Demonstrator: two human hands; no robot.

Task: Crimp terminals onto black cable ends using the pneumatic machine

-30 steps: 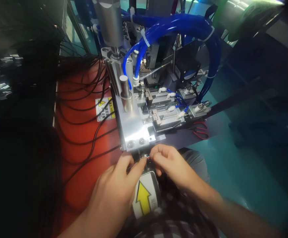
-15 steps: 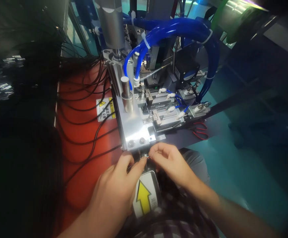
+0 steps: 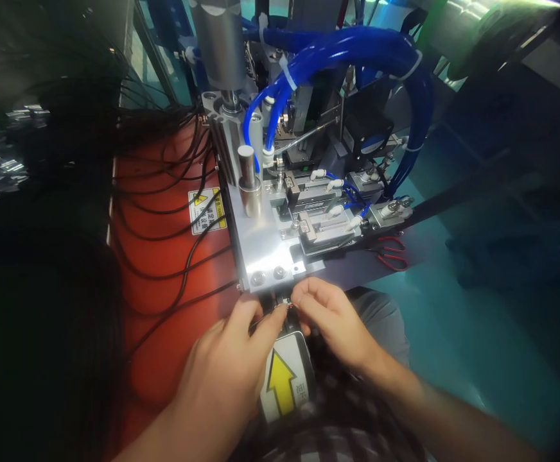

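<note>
My left hand (image 3: 234,346) is at the front end of a metal press machine (image 3: 263,247), thumb and forefinger drawn together near its lower edge. Close by on the right, my right hand (image 3: 325,314) pinches with thumb and fingers. Between the fingertips lies a tiny part with a thin reddish strand, too small to name. Both hands are closed, and what each one holds is mostly hidden by the fingers. Just below them is a white plate with a yellow arrow (image 3: 280,382).
Black cables (image 3: 183,276) run over the red surface (image 3: 159,350) on the left, past a warning label (image 3: 207,212). Thick blue tubes (image 3: 352,48) arch above the machine. Red-handled scissors or pliers (image 3: 393,252) lie at the right edge. A dark cable bundle (image 3: 43,295) fills the far left.
Both hands stay at the same spot, with only slight finger movement. The view has shifted a little, so the machine appears slightly farther right.
</note>
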